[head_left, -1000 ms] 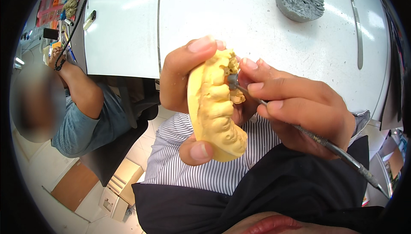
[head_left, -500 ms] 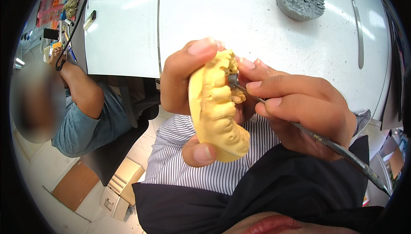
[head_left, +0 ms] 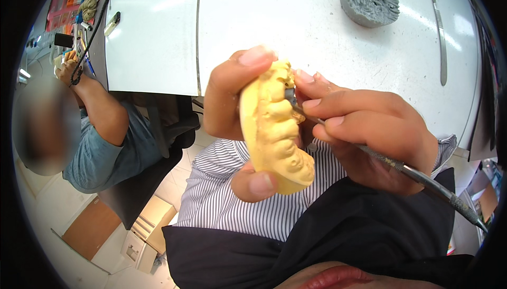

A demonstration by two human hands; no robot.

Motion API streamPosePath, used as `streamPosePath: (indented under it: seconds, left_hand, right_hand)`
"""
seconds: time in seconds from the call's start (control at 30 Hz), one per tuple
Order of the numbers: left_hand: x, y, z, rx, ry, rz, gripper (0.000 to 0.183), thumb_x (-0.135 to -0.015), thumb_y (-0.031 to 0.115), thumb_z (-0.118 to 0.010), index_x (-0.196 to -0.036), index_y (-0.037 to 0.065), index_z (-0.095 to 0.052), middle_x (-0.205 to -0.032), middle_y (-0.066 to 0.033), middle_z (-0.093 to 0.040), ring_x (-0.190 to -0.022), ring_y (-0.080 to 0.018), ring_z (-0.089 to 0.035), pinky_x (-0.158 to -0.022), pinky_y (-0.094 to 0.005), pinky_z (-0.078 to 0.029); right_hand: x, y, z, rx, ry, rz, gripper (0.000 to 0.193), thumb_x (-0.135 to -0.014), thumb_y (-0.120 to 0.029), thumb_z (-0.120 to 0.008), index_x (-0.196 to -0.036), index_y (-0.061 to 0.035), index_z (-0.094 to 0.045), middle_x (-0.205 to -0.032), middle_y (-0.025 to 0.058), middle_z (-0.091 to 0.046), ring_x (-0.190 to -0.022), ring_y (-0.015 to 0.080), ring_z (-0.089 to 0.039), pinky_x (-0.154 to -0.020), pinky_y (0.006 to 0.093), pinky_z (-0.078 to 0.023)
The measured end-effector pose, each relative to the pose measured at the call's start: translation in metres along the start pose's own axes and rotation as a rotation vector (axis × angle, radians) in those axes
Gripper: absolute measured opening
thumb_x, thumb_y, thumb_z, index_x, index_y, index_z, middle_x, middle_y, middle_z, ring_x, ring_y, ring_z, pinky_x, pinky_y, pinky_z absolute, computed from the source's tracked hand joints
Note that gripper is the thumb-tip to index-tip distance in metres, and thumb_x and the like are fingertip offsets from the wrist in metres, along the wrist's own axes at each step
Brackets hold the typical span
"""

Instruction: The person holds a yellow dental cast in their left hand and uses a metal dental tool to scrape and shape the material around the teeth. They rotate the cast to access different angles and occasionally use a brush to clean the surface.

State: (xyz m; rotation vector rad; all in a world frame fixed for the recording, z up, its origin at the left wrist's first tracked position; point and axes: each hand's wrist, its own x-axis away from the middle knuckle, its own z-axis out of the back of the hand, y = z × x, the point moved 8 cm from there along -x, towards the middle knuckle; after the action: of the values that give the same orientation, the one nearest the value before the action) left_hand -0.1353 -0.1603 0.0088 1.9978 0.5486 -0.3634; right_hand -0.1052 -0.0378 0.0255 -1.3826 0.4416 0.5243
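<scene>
The left hand [head_left: 224, 101] is clamping a yellow dental cast [head_left: 277, 130], its digits bearing on the far end and on the near end. The cast is hanging in the air in front of the person's chest, near side tipped down, its row of teeth facing up and toward the right. A small grey patch [head_left: 290, 94] is sitting among the teeth on the cast's right side, near the far end.

The right hand [head_left: 383, 122] is pinching a thin metal tool [head_left: 422, 180] between thumb and fingers, close to its working end; the knurled handle is slanting down to the right under the palm. The tip seems to be meeting the grey patch, though fingers and teeth are partly hiding it.

Beyond the hands, a white table [head_left: 264, 19] is stretching across the view. A round grey block [head_left: 369, 1] with a rough, grooved top is resting on it, and a knife [head_left: 440, 40] is lying to the block's right, well apart from the hands. The person is wearing a striped shirt [head_left: 227, 204], with black cloth [head_left: 359, 225] lying below it. To the left, a co-worker [head_left: 100, 106] in blue is sitting on a black chair [head_left: 132, 186].
</scene>
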Motion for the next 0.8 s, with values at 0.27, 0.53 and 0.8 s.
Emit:
streamPosePath:
  seconds: [0.27, 0.53, 0.8]
  left_hand:
    - [0.0023, 0.0009, 0.0003, 0.021, 0.144, 0.064, 0.076, -0.062, 0.039, -0.053, -0.111, -0.016, -0.035, -0.094, -0.0276, -0.047, -0.064, -0.0186, -0.049, -0.057, -0.0216, -0.042]
    - [-0.0047, -0.0041, -0.0042, 0.307, -0.092, 0.184, 0.080, -0.063, 0.041, -0.056, -0.116, -0.013, -0.031, -0.095, -0.0259, -0.047, -0.066, -0.0205, -0.052, -0.056, -0.0246, -0.046]
    - [-0.0049, -0.0039, 0.0008, 0.459, -0.291, 0.331, 0.083, -0.067, 0.045, -0.057, -0.122, -0.009, -0.026, -0.105, -0.0270, -0.044, -0.082, -0.0260, -0.054, -0.065, -0.0307, -0.049]
  right_hand:
    - [-0.0033, -0.0027, -0.0005, 0.000, -0.017, 0.016, 0.018, -0.077, 0.009, -0.059, -0.091, 0.0040, -0.049, -0.090, 0.0221, -0.060, -0.088, 0.0305, -0.063, -0.081, 0.0371, -0.053]
    - [-0.0075, -0.0025, 0.0023, -0.106, 0.031, 0.032, 0.019, -0.078, 0.011, -0.057, -0.093, 0.0050, -0.047, -0.086, 0.0214, -0.059, -0.086, 0.0328, -0.063, -0.079, 0.0377, -0.054]
    - [-0.0021, -0.0027, 0.0013, -0.081, 0.047, 0.033, 0.020, -0.078, 0.010, -0.057, -0.093, 0.0045, -0.046, -0.089, 0.0211, -0.058, -0.090, 0.0357, -0.062, -0.080, 0.0389, -0.053]
